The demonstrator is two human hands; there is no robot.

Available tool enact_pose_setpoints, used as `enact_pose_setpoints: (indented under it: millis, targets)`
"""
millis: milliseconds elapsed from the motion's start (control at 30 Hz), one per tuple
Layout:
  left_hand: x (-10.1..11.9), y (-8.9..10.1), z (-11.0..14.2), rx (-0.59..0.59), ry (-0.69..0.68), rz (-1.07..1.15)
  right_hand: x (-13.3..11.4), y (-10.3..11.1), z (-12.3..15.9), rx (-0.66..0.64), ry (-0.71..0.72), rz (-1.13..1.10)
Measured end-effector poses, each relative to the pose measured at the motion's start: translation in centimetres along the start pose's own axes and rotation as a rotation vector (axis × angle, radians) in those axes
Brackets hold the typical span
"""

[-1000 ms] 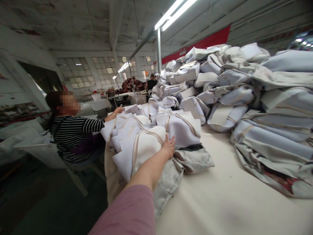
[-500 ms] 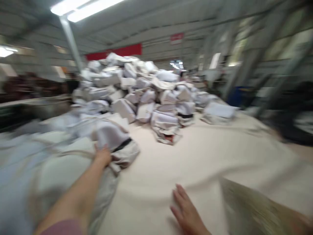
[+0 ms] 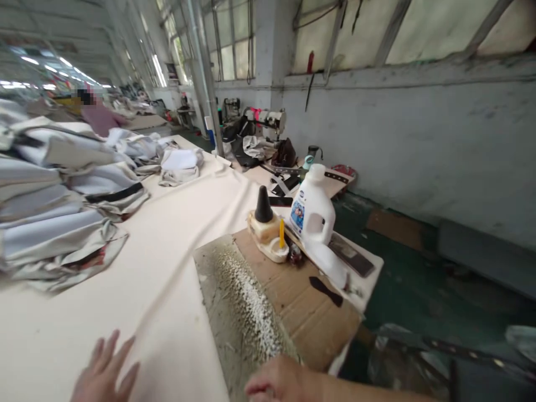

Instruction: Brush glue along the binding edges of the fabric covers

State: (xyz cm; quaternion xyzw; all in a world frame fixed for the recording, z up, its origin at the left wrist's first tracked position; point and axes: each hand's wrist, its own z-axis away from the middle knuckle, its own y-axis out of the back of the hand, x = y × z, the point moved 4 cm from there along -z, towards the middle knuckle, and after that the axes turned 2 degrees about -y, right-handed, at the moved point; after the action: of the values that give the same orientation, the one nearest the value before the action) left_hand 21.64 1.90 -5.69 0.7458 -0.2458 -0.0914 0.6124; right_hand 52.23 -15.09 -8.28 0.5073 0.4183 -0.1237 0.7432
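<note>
My left hand (image 3: 103,374) lies open at the bottom left, fingers spread flat on the cream cloth (image 3: 167,262) that covers the long table. At the bottom edge my right hand (image 3: 280,384) has its fingers curled at the near end of a cardboard board (image 3: 301,296). What those fingers hold is hidden. A rough white crusted strip (image 3: 247,301) runs along the board's left side, just ahead of my right hand.
A white jug (image 3: 315,215), a pot with a black cone cap (image 3: 263,215) and a yellow stick (image 3: 282,233) stand at the board's far end. Stacked folded fabric pieces (image 3: 54,201) fill the left. A sewing machine (image 3: 266,118) is behind; a person (image 3: 98,114) is far back. Green floor lies right.
The view has swung right from the fabric piles to the table end. My left hand left the folded pieces and now lies flat on the cloth. My right hand has come into view.
</note>
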Motion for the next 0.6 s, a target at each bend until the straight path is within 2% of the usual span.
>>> enact_pose_setpoints:
  millis: [33,100,167,267,367,433,500,600]
  targets:
    - [1.0,-1.4,0.4,0.071,0.014,0.061,1.0,1.7,1.9,0.056,-0.036,-0.022]
    - [4.6,-4.4,1.1,0.139,0.008,0.129,3.4,5.3,5.8,0.197,-0.130,-0.087]
    - [9.5,-6.8,1.6,0.109,-0.041,0.135,6.2,8.4,9.7,0.344,-0.223,-0.151]
    - [17.7,-7.8,2.0,0.060,-0.119,0.102,10.8,11.5,15.2,0.499,-0.311,-0.216]
    - [25.0,-7.0,1.7,-0.011,-0.173,0.050,15.4,12.7,19.7,0.585,-0.354,-0.248]
    - [28.8,-6.3,1.0,-0.100,-0.211,0.029,18.4,12.7,21.9,0.637,-0.387,-0.236]
    - [31.7,-6.0,-0.1,-0.168,-0.250,0.011,20.7,12.4,23.2,0.675,-0.401,-0.198]
    - [33.9,-6.0,-1.9,-0.189,-0.290,-0.016,22.8,11.6,23.5,0.683,-0.392,-0.126]
